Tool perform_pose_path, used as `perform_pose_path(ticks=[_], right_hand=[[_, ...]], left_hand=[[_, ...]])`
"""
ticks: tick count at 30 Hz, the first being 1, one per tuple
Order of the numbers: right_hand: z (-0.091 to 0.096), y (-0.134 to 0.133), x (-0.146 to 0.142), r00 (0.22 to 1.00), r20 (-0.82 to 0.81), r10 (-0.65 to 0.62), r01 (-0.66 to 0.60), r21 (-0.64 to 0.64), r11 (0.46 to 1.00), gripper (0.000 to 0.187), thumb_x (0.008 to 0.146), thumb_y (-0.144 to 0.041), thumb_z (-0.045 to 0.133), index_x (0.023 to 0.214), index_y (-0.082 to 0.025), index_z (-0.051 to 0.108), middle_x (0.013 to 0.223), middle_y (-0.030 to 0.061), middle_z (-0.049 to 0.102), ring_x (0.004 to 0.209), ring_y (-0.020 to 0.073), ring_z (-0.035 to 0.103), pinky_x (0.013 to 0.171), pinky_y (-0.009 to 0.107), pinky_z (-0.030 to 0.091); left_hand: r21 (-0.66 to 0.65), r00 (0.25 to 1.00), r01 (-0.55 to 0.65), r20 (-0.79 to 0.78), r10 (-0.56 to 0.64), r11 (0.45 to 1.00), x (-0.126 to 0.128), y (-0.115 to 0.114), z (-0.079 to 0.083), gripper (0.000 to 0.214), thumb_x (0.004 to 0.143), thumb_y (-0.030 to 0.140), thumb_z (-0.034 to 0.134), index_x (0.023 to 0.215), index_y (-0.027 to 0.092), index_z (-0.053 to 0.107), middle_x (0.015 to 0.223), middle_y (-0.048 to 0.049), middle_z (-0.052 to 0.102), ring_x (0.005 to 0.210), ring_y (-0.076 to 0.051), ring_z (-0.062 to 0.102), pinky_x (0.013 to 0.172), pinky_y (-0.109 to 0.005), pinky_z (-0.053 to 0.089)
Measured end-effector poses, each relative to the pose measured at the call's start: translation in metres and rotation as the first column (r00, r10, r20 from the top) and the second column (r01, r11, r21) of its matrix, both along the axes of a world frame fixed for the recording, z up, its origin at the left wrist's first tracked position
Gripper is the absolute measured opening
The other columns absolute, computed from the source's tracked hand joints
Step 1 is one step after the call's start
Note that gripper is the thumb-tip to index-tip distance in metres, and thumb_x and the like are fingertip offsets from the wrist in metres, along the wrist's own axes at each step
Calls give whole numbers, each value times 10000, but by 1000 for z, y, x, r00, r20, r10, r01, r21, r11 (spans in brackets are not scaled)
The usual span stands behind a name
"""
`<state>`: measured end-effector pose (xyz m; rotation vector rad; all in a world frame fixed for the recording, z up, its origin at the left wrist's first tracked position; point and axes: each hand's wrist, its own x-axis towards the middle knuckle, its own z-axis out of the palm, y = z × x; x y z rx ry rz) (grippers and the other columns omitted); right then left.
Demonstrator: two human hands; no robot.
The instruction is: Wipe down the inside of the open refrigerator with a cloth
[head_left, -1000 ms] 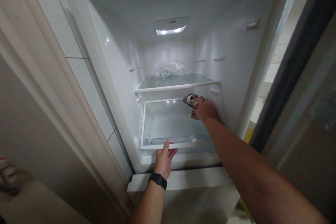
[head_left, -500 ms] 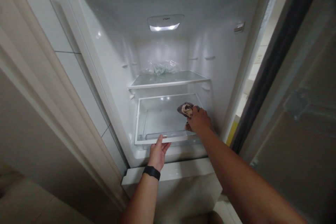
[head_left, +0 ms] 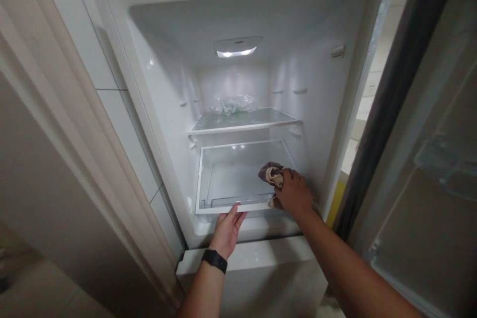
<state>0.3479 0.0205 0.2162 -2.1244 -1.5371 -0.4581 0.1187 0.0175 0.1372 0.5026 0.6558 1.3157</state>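
Observation:
A lower glass shelf [head_left: 238,171] with a white frame sits inside an open fridge, above a clear drawer. My left hand [head_left: 228,231], a black band on its wrist, grips the middle of the shelf's front edge, thumb on top and fingers beneath. At the shelf's front right, my right hand [head_left: 296,191] is closed round a bunched grey-brown cloth [head_left: 274,174] with a beige edge. The cloth rests on or just over the glass; its underside is hidden.
Higher up, another glass shelf [head_left: 246,119] carries a crumpled clear plastic bag [head_left: 234,104]. A lit lamp [head_left: 238,47] is set in the fridge ceiling. The open fridge door [head_left: 425,184] stands on the right, and a wooden frame [head_left: 89,124] on the left.
The view has tilted up, so the fridge sits lower in the picture. My right hand and the cloth have shifted slightly toward the shelf's front edge. My left hand keeps its grip.

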Motion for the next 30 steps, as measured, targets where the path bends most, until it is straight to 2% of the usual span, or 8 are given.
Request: perform_pose_path(ticks=[4, 9, 12, 15, 20, 22, 25, 30], right_hand=[[25, 33, 7, 998, -65, 20, -22, -31, 999, 554, 890, -377, 705, 1377, -188, 524, 1294, 190, 611, 1203, 349, 558, 907, 416, 485], [68, 92, 23, 993, -73, 93, -96, -40, 995, 513, 920, -376, 681, 1402, -252, 554, 1319, 154, 609, 1227, 324, 550, 961, 407, 461], [81, 105, 24, 990, -83, 114, -118, -40, 992, 478, 939, -358, 654, 1396, -243, 574, 1310, 160, 618, 1212, 312, 556, 951, 400, 461], [63, 82, 16, 990, -84, 112, -115, -26, 993, 481, 917, -345, 676, 1378, -238, 590, 1324, 163, 613, 1229, 322, 546, 944, 405, 463], [-12, 1, -2, 992, -34, 125, -125, 21, 992, 573, 881, -331, 721, 1430, -281, 568, 1429, 166, 569, 1329, 354, 497, 984, 449, 464], [-31, -22, -5, 990, -21, 139, -140, -4, 990, 592, 864, -336, 743, 1430, -299, 573, 1426, 156, 576, 1347, 368, 485, 988, 469, 465], [-30, -27, -4, 986, -12, 168, -169, -39, 985, 575, 861, -326, 745, 1413, -293, 588, 1364, 146, 613, 1321, 356, 513, 1006, 462, 461], [12, 10, 7, 996, -79, 30, -30, 0, 1000, 496, 915, -346, 677, 1392, -237, 595, 1346, 168, 628, 1247, 336, 567, 978, 422, 475]], left_hand=[[13, 1000, 4, -21, -4, 1000, 0, 1, -3, 167, 912, 179, 743, 1047, 79, 743, 1091, -143, 800, 1025, -195, 774, 1086, -397, 626], [11, 999, -5, -50, 5, 1000, -1, 1, -3, 184, 919, 189, 738, 1059, 70, 741, 1095, -151, 797, 1012, -189, 776, 1082, -385, 628], [1, 998, -20, -57, 20, 1000, -1, 0, -2, 160, 926, 185, 727, 1037, 70, 734, 1070, -151, 798, 998, -188, 778, 1076, -388, 632], [6, 998, -30, -49, 30, 1000, 0, 0, -2, 159, 923, 179, 729, 1040, 72, 729, 1069, -149, 797, 1005, -191, 777, 1072, -383, 635], [7, 999, -35, -41, 35, 999, 1, 1, -4, 164, 913, 179, 741, 1043, 80, 730, 1095, -143, 793, 1026, -199, 775, 1065, -382, 640], [6, 998, -36, -45, 36, 999, -1, 0, -5, 156, 912, 181, 742, 1033, 83, 733, 1095, -141, 792, 1021, -199, 774, 1067, -392, 640], [5, 998, -35, -50, 36, 999, -2, -2, -6, 142, 913, 178, 740, 1022, 88, 737, 1078, -139, 794, 1014, -196, 774, 1075, -405, 635], [22, 998, -46, -32, 46, 999, 3, 1, -3, 108, 915, 169, 734, 987, 89, 734, 1054, -140, 796, 1010, -194, 774, 1090, -415, 625]])
